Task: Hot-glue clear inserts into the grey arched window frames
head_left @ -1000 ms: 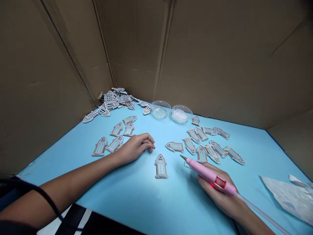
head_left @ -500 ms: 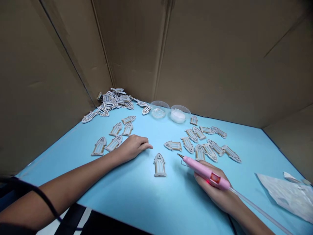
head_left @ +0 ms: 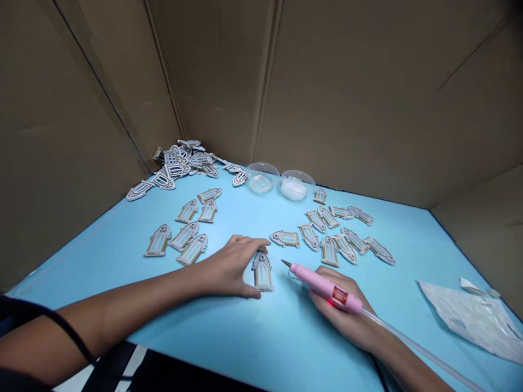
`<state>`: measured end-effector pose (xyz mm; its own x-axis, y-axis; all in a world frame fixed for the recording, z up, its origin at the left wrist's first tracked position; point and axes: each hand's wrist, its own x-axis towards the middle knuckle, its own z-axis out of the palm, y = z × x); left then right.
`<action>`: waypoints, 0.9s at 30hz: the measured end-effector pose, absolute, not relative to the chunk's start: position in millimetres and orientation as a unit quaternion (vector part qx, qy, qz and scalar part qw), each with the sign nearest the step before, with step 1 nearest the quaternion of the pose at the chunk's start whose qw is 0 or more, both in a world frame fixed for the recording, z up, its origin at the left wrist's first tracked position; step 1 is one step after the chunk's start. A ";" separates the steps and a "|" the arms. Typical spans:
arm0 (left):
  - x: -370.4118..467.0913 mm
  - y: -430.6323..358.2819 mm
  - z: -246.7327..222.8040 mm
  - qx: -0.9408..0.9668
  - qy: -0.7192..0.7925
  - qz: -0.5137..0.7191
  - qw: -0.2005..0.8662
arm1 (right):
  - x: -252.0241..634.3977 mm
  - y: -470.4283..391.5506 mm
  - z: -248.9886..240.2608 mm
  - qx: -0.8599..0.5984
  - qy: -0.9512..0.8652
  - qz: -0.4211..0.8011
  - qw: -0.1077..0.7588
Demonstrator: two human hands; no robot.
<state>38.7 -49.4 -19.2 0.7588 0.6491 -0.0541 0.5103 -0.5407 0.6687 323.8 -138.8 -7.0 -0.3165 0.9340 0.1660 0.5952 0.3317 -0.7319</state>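
Observation:
My left hand (head_left: 237, 265) is spread around the left side of a small arched window piece (head_left: 262, 271), index finger near its pointed top and thumb by its base. The piece lies flat on the blue table (head_left: 261, 332). My right hand (head_left: 341, 305) holds a pink glue gun (head_left: 322, 284) with a lit red light. Its metal tip points left, a little right of the piece and not touching it. A clear stick runs out of the gun's back end.
Several similar pieces lie at left (head_left: 158, 240) and right (head_left: 309, 237), with a heap (head_left: 177, 166) in the back left corner. Two clear bowls, one with clear bits (head_left: 260, 184), one with white material (head_left: 293, 188), stand by the cardboard wall (head_left: 347, 98). A plastic bag (head_left: 469, 321) lies at right.
My left hand has moved right and opened around the window piece. My right hand and the glue gun have shifted slightly left, along with the whole view.

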 end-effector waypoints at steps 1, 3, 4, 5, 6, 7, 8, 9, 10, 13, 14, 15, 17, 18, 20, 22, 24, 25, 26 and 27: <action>38.8 -49.7 -20.9 0.871 0.326 0.117 0.350 | 322.1 -139.4 -9.9 -0.491 -0.769 0.281 0.297; 37.8 -50.3 -23.0 0.871 0.301 0.151 0.357 | 318.7 -140.8 -15.4 -0.471 -0.787 0.270 0.294; 37.1 -50.8 -23.6 0.872 0.286 0.167 0.359 | 317.1 -141.6 -17.5 -0.462 -0.795 0.264 0.293; 36.4 -51.5 -23.9 0.874 0.271 0.181 0.360 | 315.6 -142.4 -18.9 -0.454 -0.801 0.257 0.294; 35.9 -52.3 -24.1 0.877 0.257 0.192 0.359 | 314.3 -143.2 -19.8 -0.447 -0.806 0.250 0.296; 35.6 -53.2 -24.2 0.880 0.243 0.199 0.356 | 313.3 -144.0 -20.0 -0.442 -0.810 0.244 0.298; 35.6 -54.1 -24.2 0.884 0.229 0.203 0.353 | 312.4 -144.8 -19.8 -0.440 -0.814 0.236 0.298; 35.8 -54.9 -24.2 0.888 0.215 0.207 0.350 | 311.8 -145.5 -19.4 -0.439 -0.816 0.229 0.298; 36.0 -55.7 -24.2 0.891 0.204 0.210 0.348 | 311.4 -146.2 -18.8 -0.439 -0.819 0.222 0.297; 36.9 -56.8 -24.0 0.891 0.191 0.215 0.353 | 311.1 -148.0 -17.5 -0.431 -0.829 0.204 0.290; 37.0 -56.8 -23.9 0.888 0.193 0.215 0.356 | 311.2 -148.5 -17.2 -0.427 -0.834 0.200 0.288; 37.1 -56.7 -23.7 0.886 0.196 0.216 0.360 | 311.4 -148.9 -17.1 -0.422 -0.838 0.195 0.285; 37.1 -56.4 -23.0 0.881 0.202 0.218 0.369 | 312.1 -149.4 -16.8 -0.420 -0.843 0.184 0.280; 37.0 -56.3 -22.3 0.879 0.203 0.218 0.374 | 312.4 -149.5 -16.6 -0.421 -0.844 0.178 0.279; 36.8 -56.3 -20.7 0.873 0.207 0.215 0.386 | 312.9 -149.5 -16.0 -0.424 -0.846 0.167 0.278; 36.6 -56.6 -19.0 0.868 0.209 0.213 0.397 | 313.1 -149.6 -15.3 -0.423 -0.848 0.160 0.275; 36.6 -56.9 -17.9 0.865 0.208 0.217 0.402 | 313.0 -149.9 -14.8 -0.422 -0.851 0.153 0.274; 36.6 -57.0 -17.7 0.864 0.208 0.218 0.404 | 313.1 -150.1 -14.6 -0.423 -0.851 0.150 0.272; 36.7 -57.1 -17.6 0.863 0.209 0.217 0.406 | 313.2 -150.4 -14.5 -0.426 -0.851 0.147 0.270; 36.8 -57.0 -17.7 0.861 0.212 0.214 0.409 | 313.3 -150.6 -14.4 -0.429 -0.851 0.145 0.267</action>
<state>36.8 -57.0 -17.7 0.8182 0.5406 0.1958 0.1897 -0.5753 0.7956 313.3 -150.6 -14.4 -0.4892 0.8074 0.3298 0.6519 0.5897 -0.4768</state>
